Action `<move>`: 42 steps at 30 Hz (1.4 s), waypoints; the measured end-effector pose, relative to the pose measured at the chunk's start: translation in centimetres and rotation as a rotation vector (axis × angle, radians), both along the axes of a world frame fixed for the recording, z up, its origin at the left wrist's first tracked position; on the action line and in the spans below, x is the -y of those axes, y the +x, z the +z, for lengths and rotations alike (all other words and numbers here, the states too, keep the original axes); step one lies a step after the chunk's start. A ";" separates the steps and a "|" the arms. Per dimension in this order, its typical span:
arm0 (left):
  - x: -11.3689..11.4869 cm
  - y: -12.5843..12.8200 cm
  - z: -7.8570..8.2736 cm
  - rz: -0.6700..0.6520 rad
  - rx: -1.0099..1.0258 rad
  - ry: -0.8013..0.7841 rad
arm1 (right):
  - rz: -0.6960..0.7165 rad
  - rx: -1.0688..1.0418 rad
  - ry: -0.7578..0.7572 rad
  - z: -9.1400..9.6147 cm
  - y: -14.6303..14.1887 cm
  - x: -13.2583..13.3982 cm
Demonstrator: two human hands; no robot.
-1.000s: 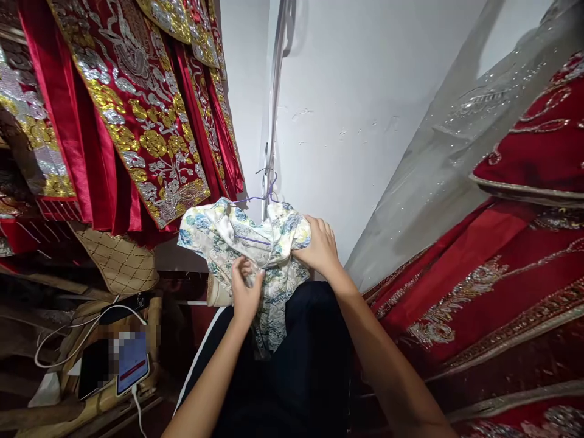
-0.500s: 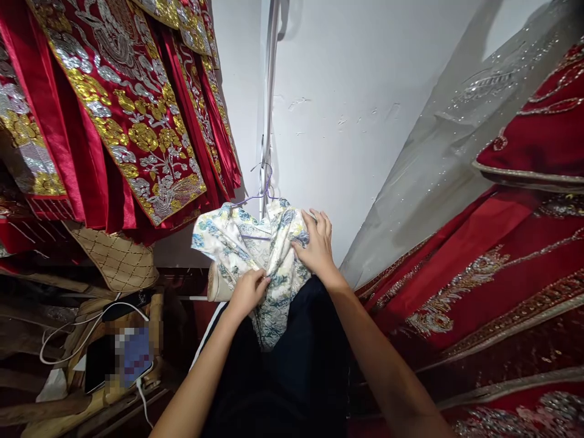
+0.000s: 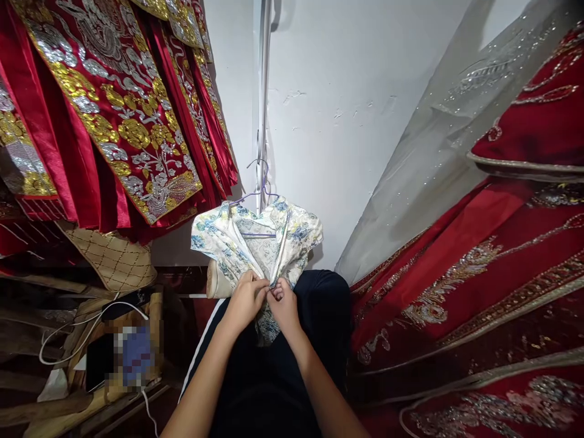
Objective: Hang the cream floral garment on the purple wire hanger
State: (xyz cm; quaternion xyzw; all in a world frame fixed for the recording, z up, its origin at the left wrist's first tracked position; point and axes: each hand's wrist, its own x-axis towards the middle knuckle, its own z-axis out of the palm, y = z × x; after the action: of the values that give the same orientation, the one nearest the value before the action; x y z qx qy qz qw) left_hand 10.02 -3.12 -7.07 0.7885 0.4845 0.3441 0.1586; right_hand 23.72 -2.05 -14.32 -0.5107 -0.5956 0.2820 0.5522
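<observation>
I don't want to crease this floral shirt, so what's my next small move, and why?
Probably ease the short-sleeved floral shirt closed: your left hand and right hand meet at its front, while above them it gapes open, showing the purple hanger.

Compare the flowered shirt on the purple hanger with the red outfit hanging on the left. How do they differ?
Colour: the shirt is pale with blue, green and yellow patterning; the outfit is red with gold and silver decoration.
Shine: the shirt looks fairly dull, while the outfit glitters.
Handling: the left hand and right hand pinch the shirt's front; neither touches the outfit.
Shared: both show flowers.
</observation>
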 end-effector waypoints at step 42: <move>-10.3 1.2 13.6 -0.196 1.004 -0.027 | 0.139 -0.202 -0.060 0.0 1.1 -1.9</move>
State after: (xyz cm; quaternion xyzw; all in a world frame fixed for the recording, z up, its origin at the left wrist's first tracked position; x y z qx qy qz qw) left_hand 11.22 7.19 6.55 0.5656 0.2765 0.6578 0.4136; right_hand 24.82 -0.14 -14.33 -0.4535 -0.5622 0.3875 0.5728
